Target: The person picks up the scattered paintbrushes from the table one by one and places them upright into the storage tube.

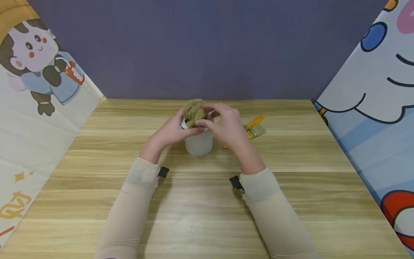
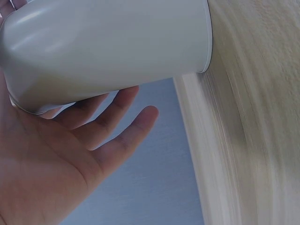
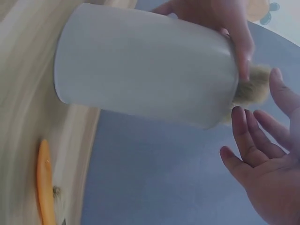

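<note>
A white cylindrical canister [image 1: 198,144] stands upright on the wooden table, with a fuzzy brown clump [image 1: 194,110] bulging from its top. My left hand [image 1: 171,131] grips the canister near the rim, thumb on the near side. In the left wrist view, the fingers [image 2: 119,110] of this hand curve along the canister's wall. My right hand [image 1: 228,124] holds the clump from the right between thumb and fingers. The right wrist view shows the clump [image 3: 255,86] between that thumb and the fingertips, close to the rim. The canister's inside is hidden.
Right of the canister, paintbrushes with yellow handles [image 1: 257,121] lie crossed on the table [image 1: 200,205], partly behind my right hand. A dark blue panel [image 1: 207,46] rises at the table's back edge. Printed cartoon sheets [image 1: 381,90] flank both sides.
</note>
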Action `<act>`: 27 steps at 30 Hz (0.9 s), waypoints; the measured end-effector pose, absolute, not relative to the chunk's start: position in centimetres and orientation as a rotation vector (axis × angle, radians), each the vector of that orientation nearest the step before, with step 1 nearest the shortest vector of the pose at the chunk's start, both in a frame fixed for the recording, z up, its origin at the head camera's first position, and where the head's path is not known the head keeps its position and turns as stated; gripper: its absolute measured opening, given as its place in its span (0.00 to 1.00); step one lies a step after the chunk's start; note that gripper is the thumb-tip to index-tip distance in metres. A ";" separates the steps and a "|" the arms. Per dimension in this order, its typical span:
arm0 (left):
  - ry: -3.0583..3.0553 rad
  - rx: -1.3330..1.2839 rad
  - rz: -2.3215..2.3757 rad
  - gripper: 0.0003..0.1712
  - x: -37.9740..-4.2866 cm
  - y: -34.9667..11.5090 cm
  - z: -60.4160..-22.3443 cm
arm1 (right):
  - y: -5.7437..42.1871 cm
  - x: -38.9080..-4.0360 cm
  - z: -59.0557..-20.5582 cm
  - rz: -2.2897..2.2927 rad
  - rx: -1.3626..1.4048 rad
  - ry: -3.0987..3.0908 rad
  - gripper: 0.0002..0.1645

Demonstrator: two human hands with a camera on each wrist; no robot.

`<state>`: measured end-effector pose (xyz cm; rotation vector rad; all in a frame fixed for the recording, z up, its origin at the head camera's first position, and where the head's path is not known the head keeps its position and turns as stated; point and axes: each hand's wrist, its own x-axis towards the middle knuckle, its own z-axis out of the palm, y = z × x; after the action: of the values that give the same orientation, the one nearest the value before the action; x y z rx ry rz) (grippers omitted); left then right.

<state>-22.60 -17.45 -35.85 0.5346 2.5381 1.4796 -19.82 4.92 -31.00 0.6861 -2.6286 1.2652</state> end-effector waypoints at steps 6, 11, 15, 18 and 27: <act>2.580 0.477 1.455 0.56 -22.5 -17.4 -35.7 | 5.8 -20.0 -30.4 1.240 0.713 -2.590 0.27; 2.589 0.439 1.439 0.58 -22.5 -17.4 -35.6 | 6.9 -20.5 -30.4 1.255 0.733 -2.508 0.22; 2.600 0.429 1.429 0.59 -22.5 -17.2 -35.6 | 8.5 -21.2 -30.4 1.205 0.725 -2.568 0.24; 2.609 0.438 1.426 0.59 -22.6 -17.1 -35.6 | 10.1 -21.7 -30.2 1.155 0.714 -2.660 0.27; 2.634 0.413 1.396 0.62 -22.6 -17.1 -35.7 | 15.4 -24.4 -30.4 1.080 0.683 -2.936 0.35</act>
<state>-22.56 -17.12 -35.65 0.4134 2.6341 1.3958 -24.39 15.37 -30.37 0.6828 -2.9360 1.0799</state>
